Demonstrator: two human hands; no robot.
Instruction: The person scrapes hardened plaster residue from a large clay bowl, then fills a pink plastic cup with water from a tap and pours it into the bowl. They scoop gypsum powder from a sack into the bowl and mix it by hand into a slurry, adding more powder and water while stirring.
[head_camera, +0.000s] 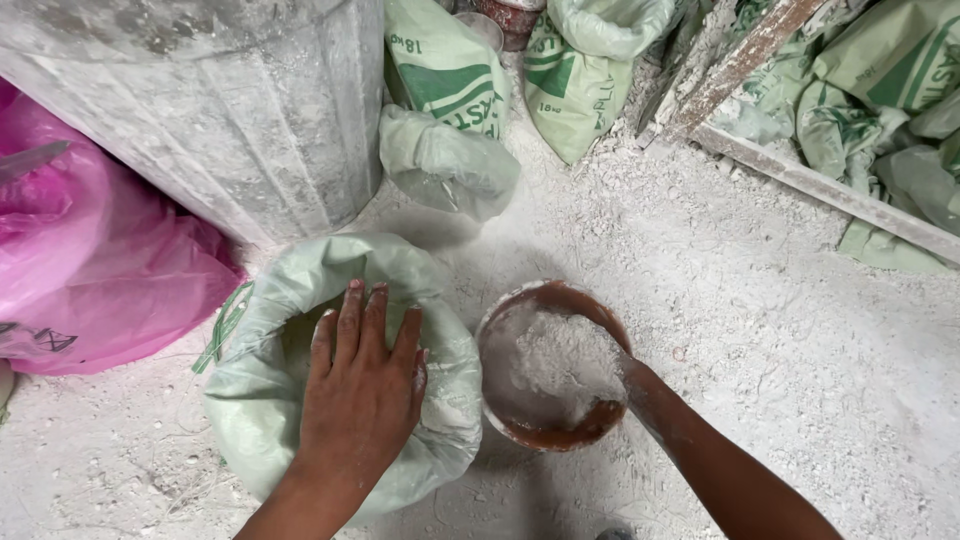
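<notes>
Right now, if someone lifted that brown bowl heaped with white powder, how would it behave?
The brown bowl would probably feel heavy for its size, being heaped with white powder. Tilted, the loose heap would likely spill or puff. Its dusty rim may be slippery; the right hand grips only one edge, so it could tip.

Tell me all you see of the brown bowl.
The bowl is round, reddish brown and dusted white, upright on the powdery floor right of the open green sack. A heap of white powder fills it. The right hand meets its right rim, its fingers hidden in powder.
</notes>
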